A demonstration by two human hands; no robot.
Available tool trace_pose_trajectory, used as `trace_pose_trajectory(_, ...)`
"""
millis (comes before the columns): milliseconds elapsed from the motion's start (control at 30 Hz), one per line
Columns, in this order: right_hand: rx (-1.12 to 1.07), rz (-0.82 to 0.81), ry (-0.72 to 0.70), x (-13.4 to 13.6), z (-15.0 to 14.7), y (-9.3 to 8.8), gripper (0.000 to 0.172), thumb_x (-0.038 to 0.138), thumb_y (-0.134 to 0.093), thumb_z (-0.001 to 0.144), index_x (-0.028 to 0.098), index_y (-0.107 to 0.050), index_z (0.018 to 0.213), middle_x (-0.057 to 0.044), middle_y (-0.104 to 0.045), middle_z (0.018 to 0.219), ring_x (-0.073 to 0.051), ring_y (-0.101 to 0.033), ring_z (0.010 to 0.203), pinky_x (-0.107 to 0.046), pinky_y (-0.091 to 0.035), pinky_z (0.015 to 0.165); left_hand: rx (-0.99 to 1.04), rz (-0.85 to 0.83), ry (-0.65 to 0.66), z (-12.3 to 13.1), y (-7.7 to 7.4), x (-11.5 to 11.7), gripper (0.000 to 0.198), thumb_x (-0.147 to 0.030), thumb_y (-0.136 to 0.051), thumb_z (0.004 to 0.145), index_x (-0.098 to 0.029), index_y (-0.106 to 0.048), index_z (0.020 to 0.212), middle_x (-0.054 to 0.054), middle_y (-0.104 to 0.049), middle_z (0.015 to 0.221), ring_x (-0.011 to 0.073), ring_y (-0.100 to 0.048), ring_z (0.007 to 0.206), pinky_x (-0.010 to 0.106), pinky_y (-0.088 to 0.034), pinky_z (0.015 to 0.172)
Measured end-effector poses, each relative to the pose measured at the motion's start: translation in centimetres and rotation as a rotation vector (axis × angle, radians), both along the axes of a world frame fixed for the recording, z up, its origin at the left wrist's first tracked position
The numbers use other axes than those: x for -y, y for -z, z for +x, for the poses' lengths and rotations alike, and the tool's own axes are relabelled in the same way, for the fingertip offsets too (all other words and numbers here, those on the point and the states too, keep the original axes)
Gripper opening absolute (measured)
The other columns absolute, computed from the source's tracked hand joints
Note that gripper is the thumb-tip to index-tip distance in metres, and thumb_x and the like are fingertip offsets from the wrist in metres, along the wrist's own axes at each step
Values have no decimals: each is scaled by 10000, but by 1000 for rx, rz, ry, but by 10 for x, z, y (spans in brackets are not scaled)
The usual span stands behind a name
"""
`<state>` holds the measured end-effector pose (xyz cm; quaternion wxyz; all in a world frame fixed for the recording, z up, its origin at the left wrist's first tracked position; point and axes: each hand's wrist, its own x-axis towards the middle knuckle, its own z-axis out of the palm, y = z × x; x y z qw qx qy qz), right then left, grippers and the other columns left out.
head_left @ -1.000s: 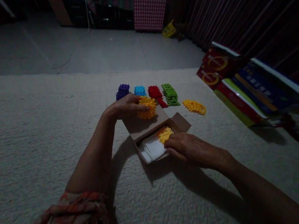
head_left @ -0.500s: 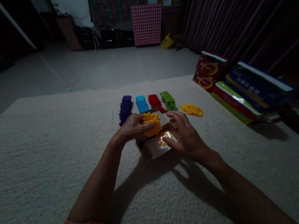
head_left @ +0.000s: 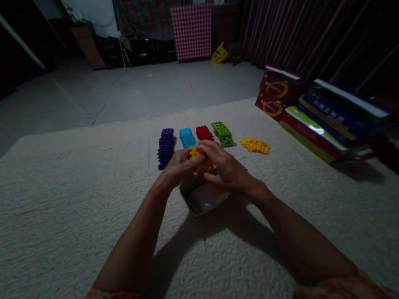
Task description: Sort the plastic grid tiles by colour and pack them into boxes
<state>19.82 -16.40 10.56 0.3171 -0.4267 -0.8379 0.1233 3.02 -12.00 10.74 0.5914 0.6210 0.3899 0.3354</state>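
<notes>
Above a small open cardboard box (head_left: 195,206), my left hand (head_left: 177,167) is closed on a stack of yellow toothed plastic pieces (head_left: 195,152). My right hand (head_left: 229,169) bends over the same stack from the right, its fingers on the top and thumb below, covering much of it. Under the right hand a bit of orange-yellow shows inside the box; its shape is mostly hidden. Just behind the hands stand rows of similar pieces: purple (head_left: 166,147), light blue (head_left: 187,137), red (head_left: 204,133) and green (head_left: 223,133). A yellow row (head_left: 255,145) lies leaning at the right.
All this rests on a pale quilted mat (head_left: 78,200). To the right are red boxes (head_left: 271,96) and a blue and green carton (head_left: 335,116), near a dark curtain (head_left: 284,18). A low cabinet (head_left: 152,50) stands at the back on the tiled floor.
My right hand has moved up and left from inside the box onto the yellow stack in my left hand. The left hand stays nearly in place.
</notes>
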Motion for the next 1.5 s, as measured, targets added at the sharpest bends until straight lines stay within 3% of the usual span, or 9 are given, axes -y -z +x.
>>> trace_pose_trajectory(133,-46,24,-6,-11,6,2,628,156,-587,836,145,-403,1436,-200,-453,1481,-277,-397,1429,-505,-342,1183,43,-63,87,-2,-4,-6,499,-548,-793,676,-124,-650,896,40,-645,820,118,-587,698,211,-467,584)
trace_pose_trajectory(233,-46,17,22,-12,6,5,621,164,-570,859,165,-386,1453,-188,-439,1494,-272,-367,1451,-510,-336,1188,94,-108,122,-9,5,-11,522,-632,-705,756,-140,-665,926,58,-657,868,121,-590,734,213,-473,627)
trace_pose_trajectory(367,4,-35,29,-7,4,4,613,182,-581,884,159,-383,1463,-189,-420,1508,-270,-352,1461,-492,-338,1196,93,-96,67,-16,22,-16,518,-647,-586,859,-151,-680,977,59,-667,900,132,-587,759,213,-456,633)
trace_pose_trajectory(500,7,-33,8,-6,1,6,609,188,-609,887,144,-391,1454,-193,-454,1482,-267,-392,1433,-479,-365,1188,69,-20,40,-15,24,-13,505,-593,-564,904,-173,-678,1160,73,-694,1047,157,-616,863,229,-482,711)
trace_pose_trajectory(633,-74,12,21,-9,-4,14,590,235,-626,908,168,-395,1447,-178,-504,1434,-275,-448,1392,-498,-407,1165,25,-24,-71,-11,16,-8,682,-590,-586,889,-157,-535,1413,134,-659,1257,231,-638,1027,304,-518,829)
trace_pose_trajectory(733,-98,35,16,-11,-7,19,580,248,-639,911,184,-409,1439,-166,-534,1404,-285,-465,1380,-515,-424,1154,28,-28,-116,-11,13,-6,824,-578,-637,856,-159,-393,1523,144,-650,1286,263,-639,1067,349,-523,863)
trace_pose_trajectory(1000,-88,-15,-1,-11,1,14,630,268,-731,847,185,-469,1413,-180,-553,1419,-295,-515,1349,-512,-442,1136,70,-87,-50,-17,22,-8,646,-575,-624,867,-158,-586,1360,133,-674,1194,223,-650,961,298,-524,757)
trace_pose_trajectory(1233,-172,-66,-2,-13,6,13,623,386,-748,832,204,-490,1369,-156,-598,1363,-293,-591,1254,-495,-506,1046,186,-263,-26,-17,23,-11,568,-377,-670,851,-179,-568,1374,120,-671,1095,172,-636,836,249,-512,634)
trace_pose_trajectory(1500,-200,-145,7,-13,11,15,622,421,-725,837,226,-456,1363,-146,-587,1376,-306,-615,1217,-509,-534,991,200,-192,61,-18,19,-9,743,-273,-681,787,-217,-431,1485,95,-654,1118,116,-605,753,211,-475,616)
